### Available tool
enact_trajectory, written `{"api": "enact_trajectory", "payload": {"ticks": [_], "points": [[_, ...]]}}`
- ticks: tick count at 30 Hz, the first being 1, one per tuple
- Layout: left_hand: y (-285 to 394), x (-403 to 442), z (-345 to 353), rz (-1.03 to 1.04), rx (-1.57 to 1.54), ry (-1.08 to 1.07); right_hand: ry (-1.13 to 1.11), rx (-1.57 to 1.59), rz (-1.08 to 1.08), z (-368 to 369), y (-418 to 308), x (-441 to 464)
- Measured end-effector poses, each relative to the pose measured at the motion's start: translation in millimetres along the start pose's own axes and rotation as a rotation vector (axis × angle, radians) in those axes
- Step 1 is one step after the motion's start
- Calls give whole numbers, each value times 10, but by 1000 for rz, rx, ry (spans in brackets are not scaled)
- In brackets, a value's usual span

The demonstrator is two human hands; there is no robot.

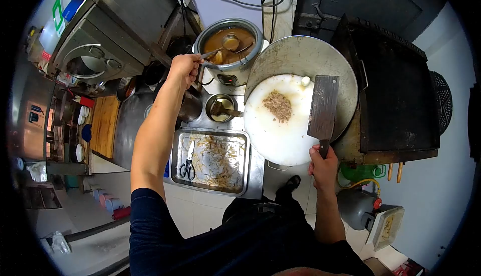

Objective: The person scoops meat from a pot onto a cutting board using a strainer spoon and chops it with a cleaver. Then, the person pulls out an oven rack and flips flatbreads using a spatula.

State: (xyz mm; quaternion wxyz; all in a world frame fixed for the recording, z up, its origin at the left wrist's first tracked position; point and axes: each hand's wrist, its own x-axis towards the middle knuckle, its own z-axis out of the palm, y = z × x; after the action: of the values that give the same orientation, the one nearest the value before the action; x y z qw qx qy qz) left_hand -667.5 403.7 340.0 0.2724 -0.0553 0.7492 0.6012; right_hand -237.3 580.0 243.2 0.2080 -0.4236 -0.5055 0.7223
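Note:
My left hand (186, 69) is closed around the handle of a ladle (230, 42), whose bowl sits in the brown broth of a round electric cooker (228, 67). In my right hand (323, 165) is a cleaver (324, 106), its broad blade lying over the right part of a round white cutting board (265, 141). A small heap of chopped brown meat (278, 106) rests on the board. Near the blade's top corner is a small white piece (305, 81). The board lies across the mouth of a large metal pot (300, 50).
A metal tray (235, 188) with scraps and scissors (188, 166) stands on the steel counter. Beside it is a small bowl (218, 106) with a dark utensil inside. A black oven-like unit (396, 90) stands right of the pot, above a gas cylinder (353, 208). Cables hang behind the cooker.

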Motion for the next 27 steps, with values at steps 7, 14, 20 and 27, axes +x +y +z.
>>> {"api": "enact_trajectory", "payload": {"ticks": [7,14,20,27], "points": [[86,-137,-28,72,97,33,-8,-17,3,-10,81,38],[117,-222,-103,-18,31,-5,0,-21,3,-23,118,44],[175,-469,-224,-60,18,-36,-11,1,31,-55,144,49],[232,-1043,-295,-32,71,-99,-13,-89,60,-152,207,120]]}}
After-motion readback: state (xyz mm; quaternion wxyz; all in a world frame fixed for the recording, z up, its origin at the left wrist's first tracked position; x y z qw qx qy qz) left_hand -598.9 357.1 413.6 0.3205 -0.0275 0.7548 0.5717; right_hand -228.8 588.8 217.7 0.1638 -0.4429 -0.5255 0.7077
